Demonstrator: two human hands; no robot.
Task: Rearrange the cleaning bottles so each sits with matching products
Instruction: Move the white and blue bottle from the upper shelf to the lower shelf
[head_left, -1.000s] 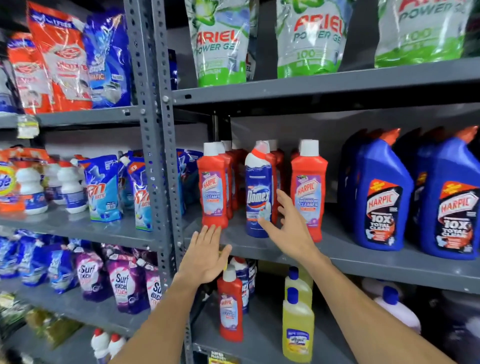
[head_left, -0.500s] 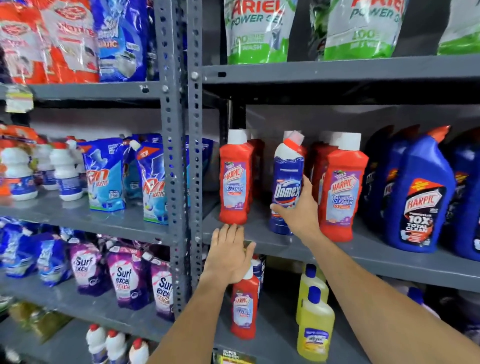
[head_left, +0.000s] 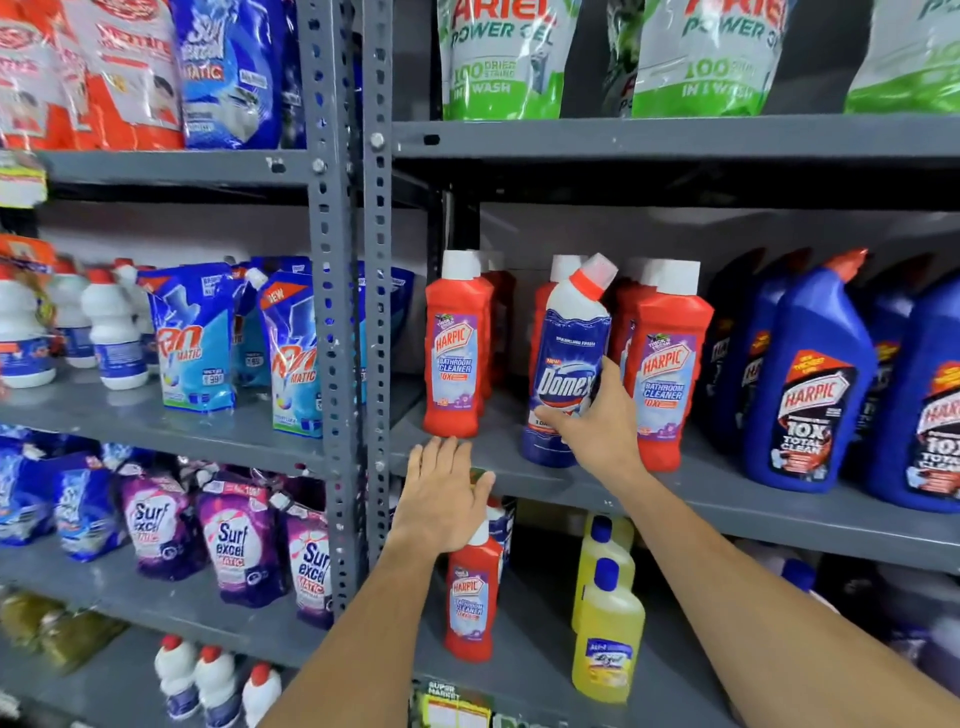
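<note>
A blue-and-white Domex bottle (head_left: 569, 358) stands tilted among red Harpic bathroom cleaner bottles (head_left: 457, 348) on the middle grey shelf (head_left: 753, 499). My right hand (head_left: 597, 421) is wrapped around its lower half, thumb across the label. Another red Harpic bottle (head_left: 667, 379) is right behind that hand. My left hand (head_left: 447, 493) lies flat with fingers spread on the shelf's front edge, below the leftmost red bottle, holding nothing. Blue Harpic toilet cleaner bottles (head_left: 810, 384) fill the right of the same shelf.
One shelf down stand a red Harpic bottle (head_left: 472, 597) and yellow bottles (head_left: 608, 629). Green Ariel pouches (head_left: 504, 57) hang above. Across the grey uprights (head_left: 343, 312) to the left are Rin pouches (head_left: 195, 343), white bottles (head_left: 111, 332) and purple Surf Excel pouches (head_left: 239, 540).
My right hand went from reaching open toward the Domex bottle to gripping it, and the bottle now leans to the right. My left hand settled onto the shelf edge.
</note>
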